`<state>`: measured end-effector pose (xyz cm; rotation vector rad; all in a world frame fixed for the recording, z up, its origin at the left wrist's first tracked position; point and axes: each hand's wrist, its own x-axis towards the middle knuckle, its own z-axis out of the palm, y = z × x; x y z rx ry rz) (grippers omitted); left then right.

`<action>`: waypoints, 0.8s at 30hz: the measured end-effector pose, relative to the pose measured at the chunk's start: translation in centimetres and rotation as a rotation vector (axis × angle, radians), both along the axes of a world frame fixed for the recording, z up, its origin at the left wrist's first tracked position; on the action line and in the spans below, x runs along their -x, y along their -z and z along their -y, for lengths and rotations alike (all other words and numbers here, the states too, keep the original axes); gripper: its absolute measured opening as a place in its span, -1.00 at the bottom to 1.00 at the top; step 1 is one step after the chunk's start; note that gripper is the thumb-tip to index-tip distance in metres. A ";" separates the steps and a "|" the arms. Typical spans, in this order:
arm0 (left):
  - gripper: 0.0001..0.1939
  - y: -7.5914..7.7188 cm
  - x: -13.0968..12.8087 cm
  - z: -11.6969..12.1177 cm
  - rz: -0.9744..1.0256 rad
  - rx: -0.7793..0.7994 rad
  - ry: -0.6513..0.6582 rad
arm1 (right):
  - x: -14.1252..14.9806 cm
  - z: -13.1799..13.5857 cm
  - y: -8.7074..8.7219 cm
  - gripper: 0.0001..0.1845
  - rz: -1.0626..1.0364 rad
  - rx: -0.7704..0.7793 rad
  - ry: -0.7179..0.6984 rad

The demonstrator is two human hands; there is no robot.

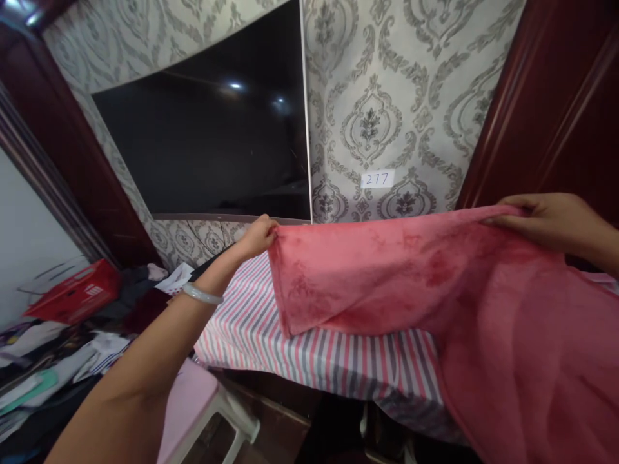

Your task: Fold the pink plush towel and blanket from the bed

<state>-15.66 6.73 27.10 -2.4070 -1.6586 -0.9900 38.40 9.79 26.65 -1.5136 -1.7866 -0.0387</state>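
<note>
A soft coral-pink blanket is stretched between my two hands. My left hand is closed on its upper left corner, with a pale bangle on the wrist. Farther right, my right hand pinches the top edge between thumb and fingers. The top edge runs nearly straight between them, and a short flap hangs down in front. On the right the cloth falls in loose folds toward the bottom of the view. Beneath it lies a striped cloth in pink, grey and white, spread over a table.
A large dark television is on the patterned wall behind, next to a paper label reading 277. At lower left are a pink and white stool, a red basket and piled clothes. A dark wooden door stands right.
</note>
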 end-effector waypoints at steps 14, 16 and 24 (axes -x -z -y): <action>-0.86 -4.7 0.7 0.5 0.590 -0.258 0.089 | 2.1 3.1 -0.7 -0.14 -0.005 -0.027 0.020; -0.86 -5.5 0.6 1.1 0.563 -0.351 0.051 | 2.4 3.4 -0.9 -0.14 -0.033 -0.038 0.000; -0.86 -7.8 2.7 4.5 0.324 -0.427 -0.207 | 5.9 1.8 -2.5 -0.36 -0.001 -0.040 -0.214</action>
